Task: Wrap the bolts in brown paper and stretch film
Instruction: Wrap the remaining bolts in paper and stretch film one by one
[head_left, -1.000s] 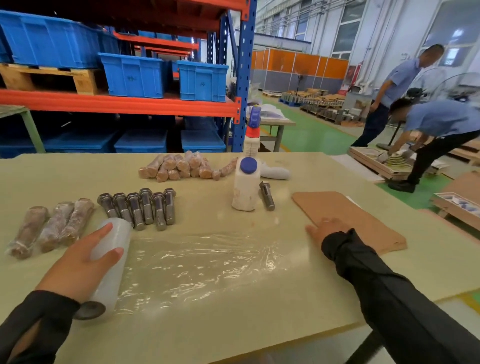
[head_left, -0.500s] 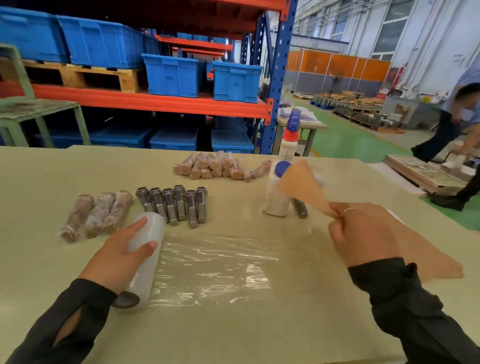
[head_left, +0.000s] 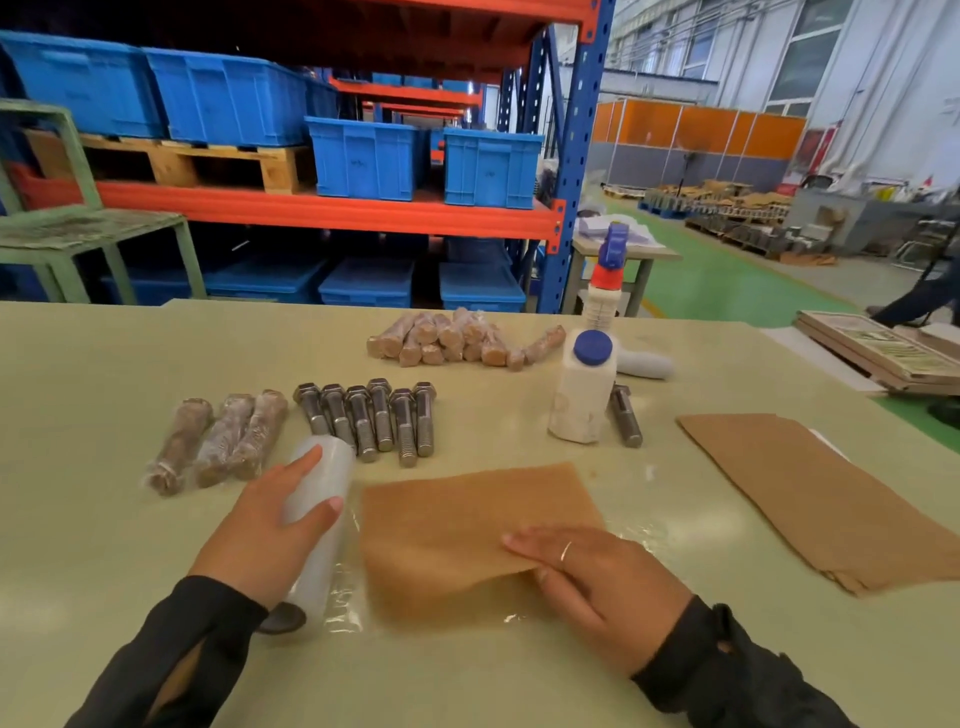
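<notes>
Your six bare bolts (head_left: 371, 418) lie side by side on the table (head_left: 104, 519), heads toward the rack, long axes running away from you, threaded ends nearest the film roll (head_left: 317, 512). A seventh bolt (head_left: 625, 415) lies apart, its head partly hidden behind the white bottle (head_left: 582, 395).

Your right hand (head_left: 597, 582) pinches the near right edge of a brown paper sheet (head_left: 467, 530), thumb under and fingers over; the sheet lies flat on the spread stretch film (head_left: 636, 535), which shows only at the sheet's margins and is hard to trace. Your left hand (head_left: 265, 530) rests on the film roll with fingers laid straight along it, not curled round; the roll's axis points away from you.

Three film-wrapped bolts (head_left: 218, 441) lie left of the bare row. A pile of paper-wrapped bolts (head_left: 457, 338) lies farther back; its count is probably about a dozen. The paper stack (head_left: 831, 493) lies near the right table edge. Bare table surface lies between the sheet and the stack.
</notes>
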